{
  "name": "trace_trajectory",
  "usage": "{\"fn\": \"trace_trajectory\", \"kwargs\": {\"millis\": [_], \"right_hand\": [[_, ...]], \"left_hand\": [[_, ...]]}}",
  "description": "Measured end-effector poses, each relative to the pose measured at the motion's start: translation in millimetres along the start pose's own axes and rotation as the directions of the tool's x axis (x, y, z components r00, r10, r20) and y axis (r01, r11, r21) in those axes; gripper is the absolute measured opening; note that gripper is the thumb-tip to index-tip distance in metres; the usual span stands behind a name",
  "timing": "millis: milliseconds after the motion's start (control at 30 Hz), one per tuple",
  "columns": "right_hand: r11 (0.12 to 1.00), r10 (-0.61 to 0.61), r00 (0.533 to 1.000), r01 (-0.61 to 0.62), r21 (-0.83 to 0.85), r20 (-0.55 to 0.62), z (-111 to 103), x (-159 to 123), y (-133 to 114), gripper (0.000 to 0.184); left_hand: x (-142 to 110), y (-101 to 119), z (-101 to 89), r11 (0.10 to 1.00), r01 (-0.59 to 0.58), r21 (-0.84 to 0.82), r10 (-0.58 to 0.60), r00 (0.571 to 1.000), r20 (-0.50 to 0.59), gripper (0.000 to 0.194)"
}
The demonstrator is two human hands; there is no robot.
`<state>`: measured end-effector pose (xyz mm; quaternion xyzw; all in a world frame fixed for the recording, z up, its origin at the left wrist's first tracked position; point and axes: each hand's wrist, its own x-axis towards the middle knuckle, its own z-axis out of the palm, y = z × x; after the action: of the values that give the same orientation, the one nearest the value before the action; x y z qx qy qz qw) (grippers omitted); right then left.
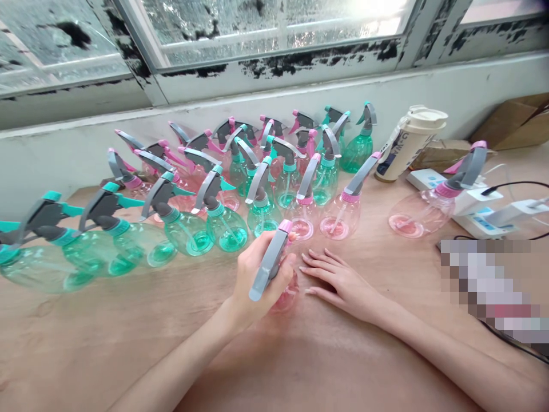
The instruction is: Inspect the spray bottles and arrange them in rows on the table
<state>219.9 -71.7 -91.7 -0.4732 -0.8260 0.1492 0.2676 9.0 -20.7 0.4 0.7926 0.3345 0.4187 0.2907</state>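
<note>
My left hand is wrapped round the neck of a pink spray bottle with a grey trigger head, standing on the wooden table. Its lower part shows below my fingers. My right hand lies flat on the table just right of that bottle, fingers spread, holding nothing. Directly behind my hands stand two pink spray bottles with grey heads. A green spray bottle is beside them, to the left.
Several green and pink bottles fill the back and left of the table. Another pink bottle stands at right, near power strips and cables. A lidded cup and cardboard are behind. A pixelated area covers the right edge.
</note>
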Motion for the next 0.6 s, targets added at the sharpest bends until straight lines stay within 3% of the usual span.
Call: {"fn": "trace_trajectory", "kwargs": {"millis": [200,367,600], "right_hand": [[1.0,-0.009,1.0,0.009,-0.008,0.018,1.1,-0.3,2.8,0.045],[1.0,-0.015,1.0,0.015,-0.005,0.004,2.3,0.9,1.2,0.059],[0.986,-0.005,0.991,0.027,0.163,-0.134,-2.4,11.1,-39.3,0.081]], "left_hand": [[3.0,3.1,-2.3,0.999,-0.016,0.031,0.015,0.999,0.028,0.02],[5.3,6.1,-5.0,0.997,-0.066,0.031,0.065,0.998,0.023,0.016],[2.8,4.9,-4.5,0.992,-0.123,0.029,0.123,0.992,0.008,0.021]]}}
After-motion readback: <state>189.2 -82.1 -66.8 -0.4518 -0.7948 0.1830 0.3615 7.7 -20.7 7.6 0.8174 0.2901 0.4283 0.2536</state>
